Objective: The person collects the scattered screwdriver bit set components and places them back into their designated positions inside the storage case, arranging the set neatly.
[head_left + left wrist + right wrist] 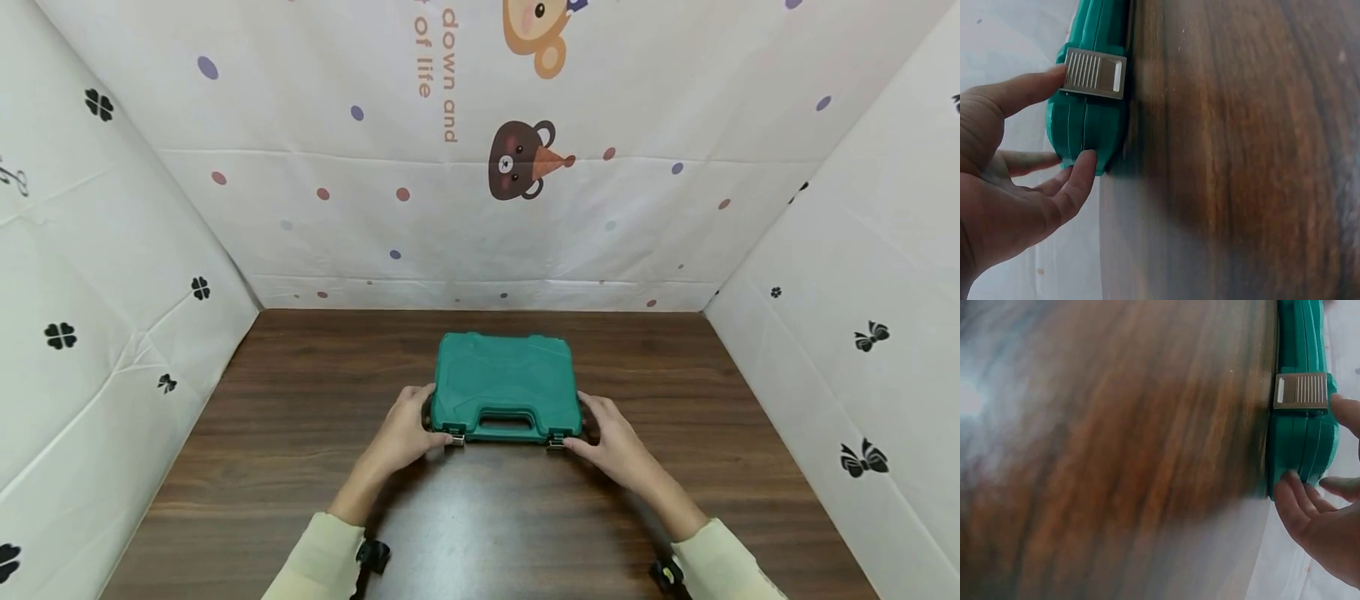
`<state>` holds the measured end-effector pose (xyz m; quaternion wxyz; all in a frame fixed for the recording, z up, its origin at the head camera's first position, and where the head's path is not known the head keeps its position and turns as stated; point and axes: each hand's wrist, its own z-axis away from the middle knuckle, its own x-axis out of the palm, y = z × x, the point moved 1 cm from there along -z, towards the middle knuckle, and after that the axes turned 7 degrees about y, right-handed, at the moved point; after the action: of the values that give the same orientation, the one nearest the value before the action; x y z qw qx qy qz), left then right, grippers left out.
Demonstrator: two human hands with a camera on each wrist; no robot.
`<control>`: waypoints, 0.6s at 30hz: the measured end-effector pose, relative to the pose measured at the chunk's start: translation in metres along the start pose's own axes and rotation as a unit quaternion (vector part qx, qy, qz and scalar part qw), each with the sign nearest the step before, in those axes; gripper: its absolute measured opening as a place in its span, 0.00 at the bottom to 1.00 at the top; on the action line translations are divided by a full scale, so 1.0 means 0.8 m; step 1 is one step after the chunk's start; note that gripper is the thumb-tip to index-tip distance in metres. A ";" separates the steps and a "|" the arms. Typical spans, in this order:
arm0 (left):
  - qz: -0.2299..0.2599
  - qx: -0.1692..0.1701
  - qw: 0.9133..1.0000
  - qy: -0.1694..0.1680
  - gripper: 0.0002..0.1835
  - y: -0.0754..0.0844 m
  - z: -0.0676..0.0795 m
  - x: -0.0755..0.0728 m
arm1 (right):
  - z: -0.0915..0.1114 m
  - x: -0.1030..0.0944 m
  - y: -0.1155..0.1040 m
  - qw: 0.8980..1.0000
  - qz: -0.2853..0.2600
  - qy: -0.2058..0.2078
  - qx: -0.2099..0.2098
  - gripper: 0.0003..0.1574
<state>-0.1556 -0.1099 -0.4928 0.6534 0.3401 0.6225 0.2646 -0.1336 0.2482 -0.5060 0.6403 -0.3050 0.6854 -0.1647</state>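
Note:
A green plastic carrying case (pixel 506 371) lies flat and closed on the table, its handle side toward me. My left hand (pixel 401 432) holds its left front corner. In the left wrist view the thumb touches the edge of a metal latch (pixel 1094 74), while the other fingers rest against the case's side. At the right front corner my right hand (pixel 618 442) holds the case in mirror fashion. Its thumb is beside the second metal latch (pixel 1300 392) in the right wrist view, its fingertips on the case's end. Both latches lie flat against the front.
The dark wood-grain table (pixel 315 367) carries the case near its middle. A white printed cloth wall (pixel 450 225) rises behind it, with similar side walls left (pixel 112 292) and right (pixel 810 375).

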 end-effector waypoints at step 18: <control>-0.095 0.093 0.989 -0.059 0.49 0.003 -0.010 0.012 | -0.008 0.004 -0.010 0.995 0.057 -0.021 -0.082 0.58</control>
<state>-0.1626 -0.1002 -0.4969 0.6769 0.3538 0.6339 0.1220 -0.1379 0.2392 -0.5032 0.6358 -0.3199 0.6994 -0.0644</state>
